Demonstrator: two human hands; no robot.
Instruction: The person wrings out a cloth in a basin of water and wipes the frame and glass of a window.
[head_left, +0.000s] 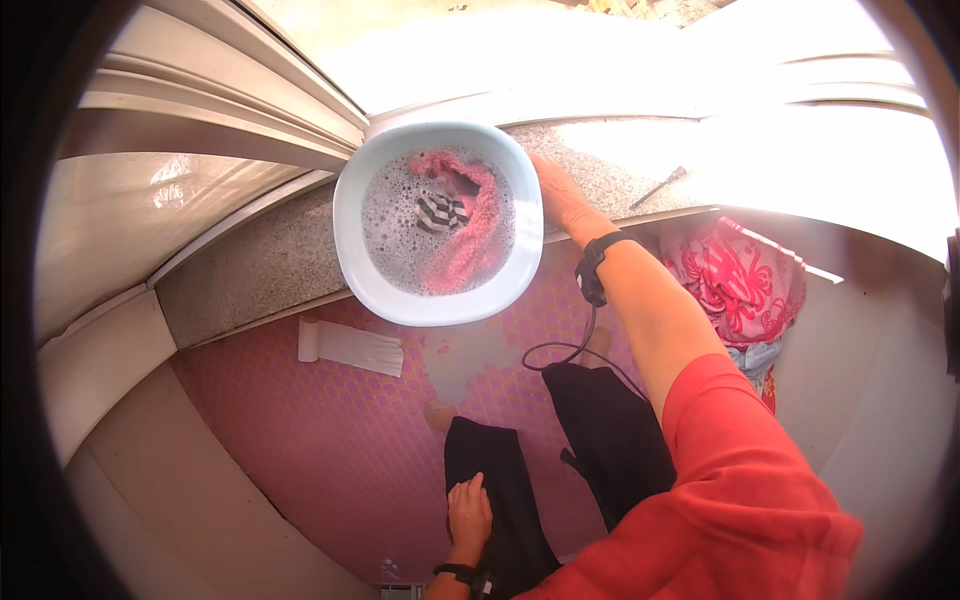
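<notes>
A pale blue plastic basin (439, 311) sits at the stone window ledge, its near side jutting past the ledge edge. In it, foamy water (390, 240) surrounds a fluffy pink cloth (484, 217) and a black-and-white striped fabric piece (442, 214). My right hand (559, 195) holds the basin's right side, with the fingertips hidden behind the rim. My left hand (470, 514) rests on the left leg of my black trousers (499, 480) and holds nothing.
A thin rod-shaped tool (660, 187) lies on the granite-like ledge (255, 262). Pink and red fabrics (739, 285) are heaped at the right. A partly unrolled paper roll (309, 341) lies on the pink patterned floor (322, 450). A cable (555, 346) hangs from my right wrist.
</notes>
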